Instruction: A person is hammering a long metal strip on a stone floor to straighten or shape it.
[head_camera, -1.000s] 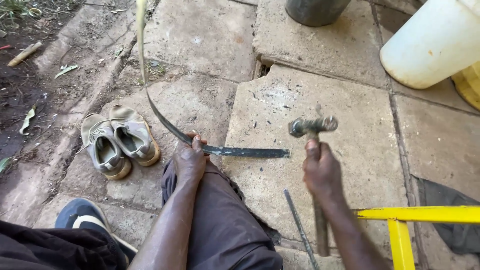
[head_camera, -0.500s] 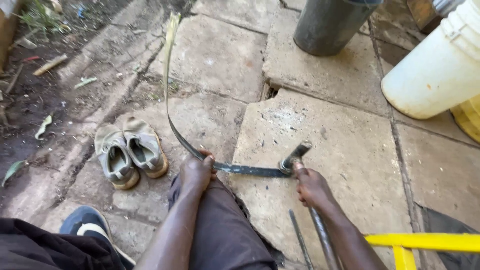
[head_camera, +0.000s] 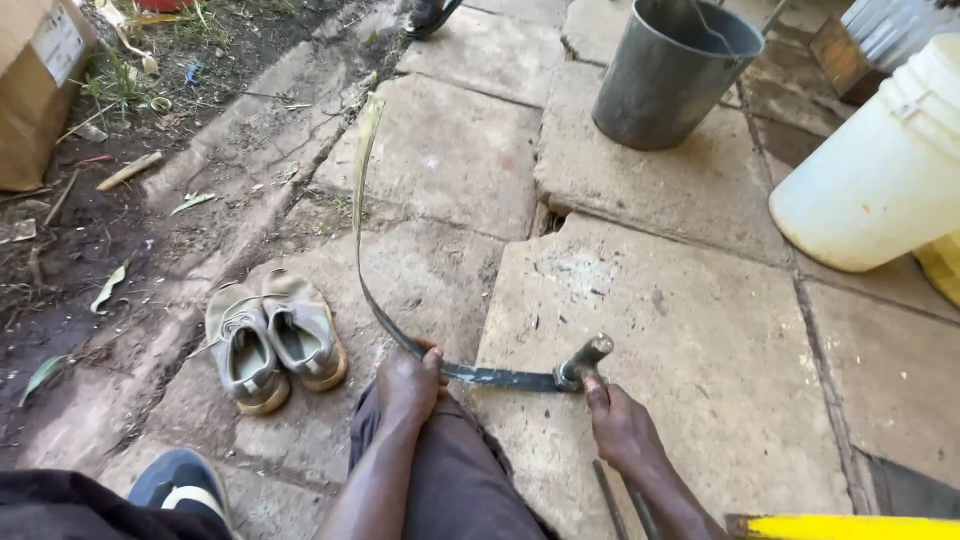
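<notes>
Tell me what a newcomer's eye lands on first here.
Bottom centre, the left hand pins a long curved metal strip to the stone slab while the right hand holds a hammer with its head down on the strip's dark end. A pair of worn shoes sits to the left. At upper right stand a grey metal bucket and a big white container.

I see a pair of worn shoes (head_camera: 275, 345) at lower left, a grey metal bucket (head_camera: 672, 72) at the top, a white plastic container (head_camera: 882, 170) at the right edge and a cardboard box (head_camera: 38, 85) at upper left.
</notes>
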